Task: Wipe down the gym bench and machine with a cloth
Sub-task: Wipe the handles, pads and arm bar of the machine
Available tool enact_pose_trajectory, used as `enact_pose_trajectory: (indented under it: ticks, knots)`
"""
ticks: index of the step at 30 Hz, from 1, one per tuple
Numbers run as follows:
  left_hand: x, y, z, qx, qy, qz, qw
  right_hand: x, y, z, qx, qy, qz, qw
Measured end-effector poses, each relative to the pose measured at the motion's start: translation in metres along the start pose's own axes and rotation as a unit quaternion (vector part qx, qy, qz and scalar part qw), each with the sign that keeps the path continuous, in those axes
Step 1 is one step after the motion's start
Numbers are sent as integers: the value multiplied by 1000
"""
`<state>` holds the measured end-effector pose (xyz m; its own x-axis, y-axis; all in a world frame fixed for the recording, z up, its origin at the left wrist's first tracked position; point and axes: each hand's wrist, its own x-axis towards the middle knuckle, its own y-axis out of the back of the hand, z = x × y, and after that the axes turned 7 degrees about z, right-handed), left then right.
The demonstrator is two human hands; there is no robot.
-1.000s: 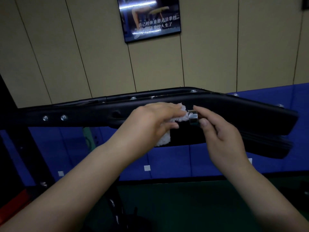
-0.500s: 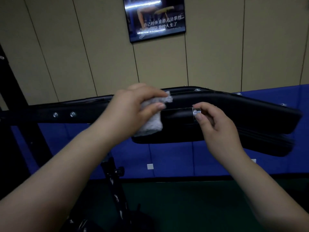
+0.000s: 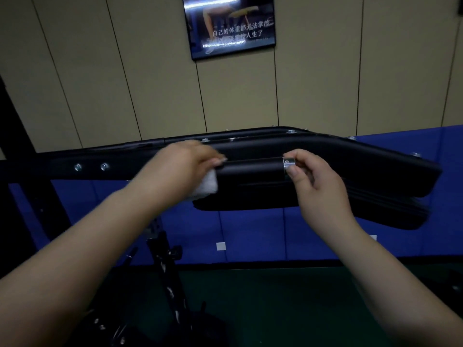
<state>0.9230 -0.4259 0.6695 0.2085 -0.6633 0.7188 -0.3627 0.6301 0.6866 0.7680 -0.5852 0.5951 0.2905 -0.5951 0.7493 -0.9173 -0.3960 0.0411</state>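
Head view showed a black handle bar (image 3: 250, 169) lying left to right between the hands. The left hand (image 3: 183, 166), closed on a white cloth (image 3: 206, 184), pressed the bar's left end. The right hand (image 3: 318, 181) pinched the chrome collar (image 3: 288, 164) at the bar's right end, so the cloth hand sat nearer the unwiped length.

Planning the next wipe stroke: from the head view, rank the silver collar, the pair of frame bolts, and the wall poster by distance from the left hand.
1. Silver collar: just right of the left hand, pinched by the right hand.
2. Frame bolts: left, on the black bar.
3. Wall poster: up on the back wall.
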Motion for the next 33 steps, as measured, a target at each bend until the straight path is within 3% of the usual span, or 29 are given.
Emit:
enact_pose_trajectory:
  ticks: [2,4,7,11,18,21,25,27,33]
  knots:
    - [-2,11,-17,58,66,-48,995,1,1,0,-2,0,-5,1000]
    - [0,16,-15,32,82,-26,996,1,1,0,-8,1,-9,1000]
    - [9,10,23,-60,30,79,995,1,0,0,-17,5,-5,1000]
    - [11,-25,69,-49,-49,85,994,1,-2,0,-36,10,8,999]
    - [-10,-31,21,-92,-108,154,978,-3,-2,0,-28,11,6,1000]
    - [-19,-24,-4,-87,-63,140,984,-1,-1,0,-28,7,0,1000]
    - [-23,-4,-48,-30,60,128,990,4,1,-1,-9,-11,-7,1000]
    - [-16,2,-42,-50,84,152,983,9,-3,-3,-19,-6,0,1000]
    - [-14,-25,0,-162,-37,149,975,17,-17,-7,-65,16,31,997]
